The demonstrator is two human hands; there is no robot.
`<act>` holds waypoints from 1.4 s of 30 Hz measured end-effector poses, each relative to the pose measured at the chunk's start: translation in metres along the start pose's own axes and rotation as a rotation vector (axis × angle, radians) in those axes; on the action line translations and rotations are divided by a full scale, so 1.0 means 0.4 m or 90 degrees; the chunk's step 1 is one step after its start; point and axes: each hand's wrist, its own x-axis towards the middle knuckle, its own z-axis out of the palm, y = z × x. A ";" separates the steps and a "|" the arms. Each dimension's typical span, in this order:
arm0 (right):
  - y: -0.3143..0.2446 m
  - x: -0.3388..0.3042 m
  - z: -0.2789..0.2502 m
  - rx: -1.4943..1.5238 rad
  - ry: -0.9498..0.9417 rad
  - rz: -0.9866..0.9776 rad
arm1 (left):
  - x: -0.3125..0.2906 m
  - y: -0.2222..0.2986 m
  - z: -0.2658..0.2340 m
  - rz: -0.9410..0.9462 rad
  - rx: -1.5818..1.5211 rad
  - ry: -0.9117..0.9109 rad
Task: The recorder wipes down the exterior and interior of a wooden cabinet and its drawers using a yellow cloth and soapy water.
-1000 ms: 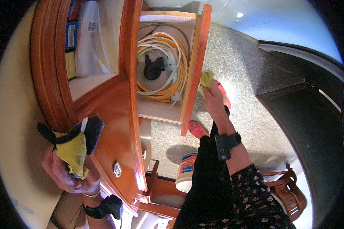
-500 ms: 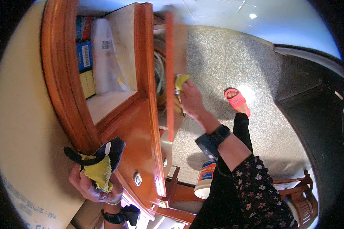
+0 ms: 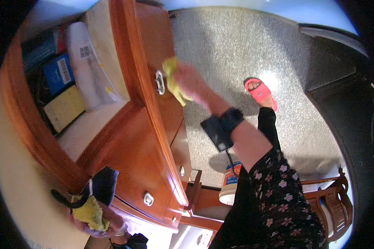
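Observation:
My right hand [image 3: 191, 83] is closed round a yellow cloth [image 3: 169, 66], held close to a wooden cabinet door [image 3: 156, 33] beside its silver handle [image 3: 160, 82]. Motion smears these fingers a little. At the lower left, my left hand [image 3: 112, 222] grips another yellow cloth [image 3: 89, 213], bunched together with a dark blue cloth [image 3: 102, 186]. A curved black piece [image 3: 68, 199] sticks out of that bundle. The left hand stays over the near side of the wooden cabinet [image 3: 129, 153].
An open compartment [image 3: 108, 112] holds a blue box [image 3: 58, 72], a yellowish box [image 3: 64, 108] and a white plastic-wrapped thing [image 3: 83, 62]. A white bucket [image 3: 227, 195] stands by my leg. Right of it are a wooden chair [image 3: 332, 211] and my foot in a red slipper [image 3: 259, 91].
The cabinet door that stood open is now closed. My right hand has moved up and left with its cloth. The view has shifted; the left hand keeps its bundle, lower in the picture.

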 end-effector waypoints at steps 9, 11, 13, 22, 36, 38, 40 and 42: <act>0.267 0.443 0.080 -0.334 0.370 -0.093 | -0.009 0.081 0.052 -0.097 0.016 0.021; 0.173 0.265 0.219 -0.282 0.323 -0.119 | 0.007 0.035 -0.002 -0.068 0.086 -0.016; 0.132 0.127 0.222 -0.294 0.280 -0.160 | 0.019 0.039 -0.012 -0.055 0.101 -0.014; 0.299 -0.398 0.435 -0.243 0.171 0.063 | 0.030 0.060 0.037 -0.074 0.041 0.009; -0.192 -0.257 0.219 0.187 0.096 0.209 | 0.030 0.047 0.023 -0.090 0.021 0.012; -0.196 -0.255 0.229 0.148 0.235 0.128 | 0.036 0.049 0.024 -0.097 0.030 0.020; -0.164 -0.314 0.258 0.029 0.119 0.116 | 0.051 0.056 0.012 -0.106 0.045 0.032; -0.127 -0.436 0.305 0.004 0.080 0.103 | 0.042 0.060 0.025 -0.128 0.023 0.056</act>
